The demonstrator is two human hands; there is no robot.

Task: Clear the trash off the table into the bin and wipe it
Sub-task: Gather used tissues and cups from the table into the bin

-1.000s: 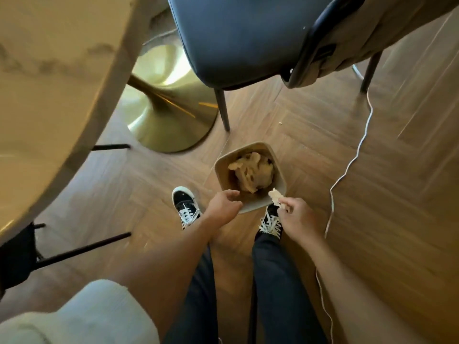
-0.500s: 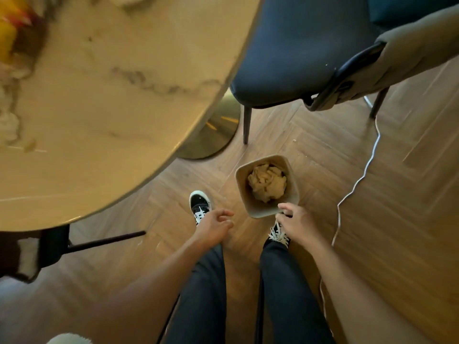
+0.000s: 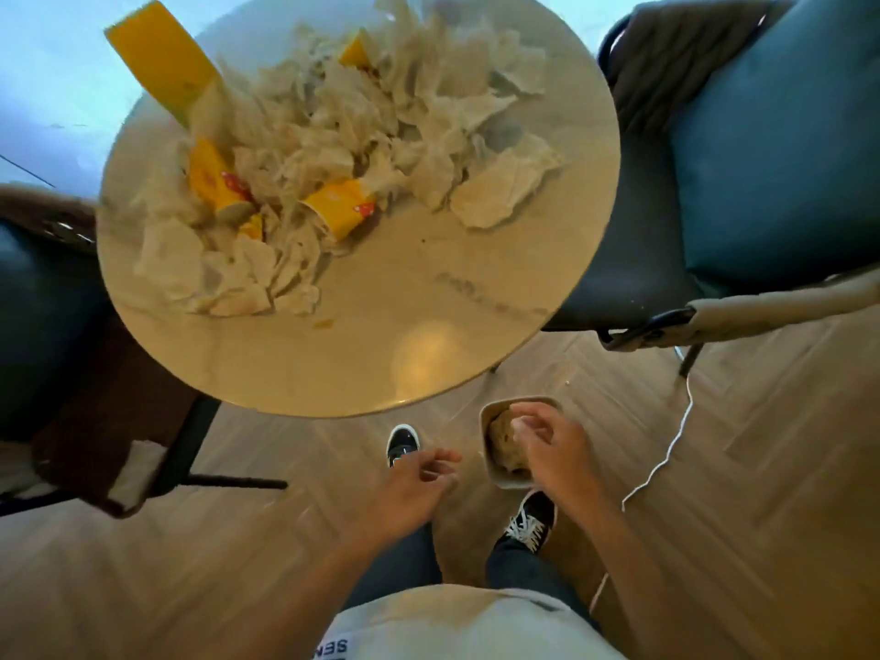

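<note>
- The fingers (image 3: 445, 457) of the left hand (image 3: 409, 493) are loosely curled and hold nothing; the right hand (image 3: 552, 450) hangs relaxed over the bin, also holding nothing.
- One round table (image 3: 428, 335) carries the trash: a big heap of crumpled paper (image 3: 333, 135), too many pieces to count.
- Two dark chairs, one on the right (image 3: 743, 150) and one on the left (image 3: 33, 316).
- About five yellow wrappers (image 3: 340, 207) lie in the heap.
- One small bin (image 3: 490, 464) stands on the floor between the shoes, with crumpled paper inside.
</note>
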